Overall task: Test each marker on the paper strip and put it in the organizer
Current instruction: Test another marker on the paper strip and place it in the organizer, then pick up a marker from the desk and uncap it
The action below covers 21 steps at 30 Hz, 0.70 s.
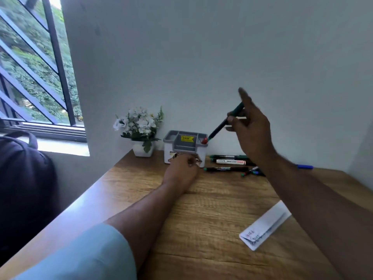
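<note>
The right hand point(249, 126) pinches a dark green marker point(226, 123), tilted with its lower end at the right rear compartment of the organizer point(184, 147), beside a red cap point(204, 140) inside. The left hand point(182, 170), fingers curled, grips the organizer's white front; its yellow sticker is unreadable. More markers point(230, 162) lie just right of it on the wood-grain surface point(201, 209). The folded paper strip point(264, 226), scribbled, lies nearer. White flowers point(139, 123) stand left.

right hand point(249, 126) tilts green marker point(225, 123) into organizer point(185, 147); left hand point(182, 168) steadies it.
</note>
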Tool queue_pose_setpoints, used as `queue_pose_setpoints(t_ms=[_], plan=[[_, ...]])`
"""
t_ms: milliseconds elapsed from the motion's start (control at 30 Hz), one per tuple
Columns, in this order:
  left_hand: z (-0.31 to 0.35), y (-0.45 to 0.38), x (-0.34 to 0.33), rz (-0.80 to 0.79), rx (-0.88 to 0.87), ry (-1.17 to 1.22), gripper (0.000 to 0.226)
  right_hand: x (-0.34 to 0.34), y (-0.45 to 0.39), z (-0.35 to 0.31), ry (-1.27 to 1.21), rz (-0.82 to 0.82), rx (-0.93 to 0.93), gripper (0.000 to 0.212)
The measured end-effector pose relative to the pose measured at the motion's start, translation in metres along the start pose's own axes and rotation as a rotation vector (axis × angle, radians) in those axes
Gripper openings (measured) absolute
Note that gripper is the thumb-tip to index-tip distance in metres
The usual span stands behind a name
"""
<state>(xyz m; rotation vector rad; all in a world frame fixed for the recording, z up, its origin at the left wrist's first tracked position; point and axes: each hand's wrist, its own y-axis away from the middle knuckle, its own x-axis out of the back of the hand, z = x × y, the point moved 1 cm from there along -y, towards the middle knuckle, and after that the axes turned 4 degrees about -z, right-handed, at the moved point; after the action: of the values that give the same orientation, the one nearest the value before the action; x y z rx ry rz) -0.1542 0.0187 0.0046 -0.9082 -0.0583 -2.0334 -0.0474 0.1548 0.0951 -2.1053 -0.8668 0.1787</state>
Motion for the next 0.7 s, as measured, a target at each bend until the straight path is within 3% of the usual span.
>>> queue_pose_setpoints(t_ms=[100,300,433,567,633,700], plan=[[0.002,-0.009,-0.007,-0.018,-0.032,-0.155,0.026,-0.01,-0.019,0.007,0.133,0.045,0.092,0.087],[-0.006,-0.022,-0.013,0.005,-0.076,-0.19,0.023,-0.04,-0.015,0.049,0.326,-0.101,0.108,0.048],[-0.008,-0.024,-0.015,-0.012,-0.111,-0.21,0.023,-0.041,0.002,0.067,0.333,-0.302,0.096,0.044],[-0.009,-0.024,-0.016,-0.028,-0.139,-0.221,0.023,-0.012,0.012,0.071,0.426,-0.176,0.105,0.039],[-0.008,-0.023,-0.016,-0.033,-0.146,-0.244,0.024,0.003,0.013,0.074,0.667,-0.356,0.076,0.031],[-0.007,-0.023,-0.017,-0.039,-0.152,-0.26,0.024,0.008,0.017,0.076,1.002,-0.74,-0.1,0.027]])
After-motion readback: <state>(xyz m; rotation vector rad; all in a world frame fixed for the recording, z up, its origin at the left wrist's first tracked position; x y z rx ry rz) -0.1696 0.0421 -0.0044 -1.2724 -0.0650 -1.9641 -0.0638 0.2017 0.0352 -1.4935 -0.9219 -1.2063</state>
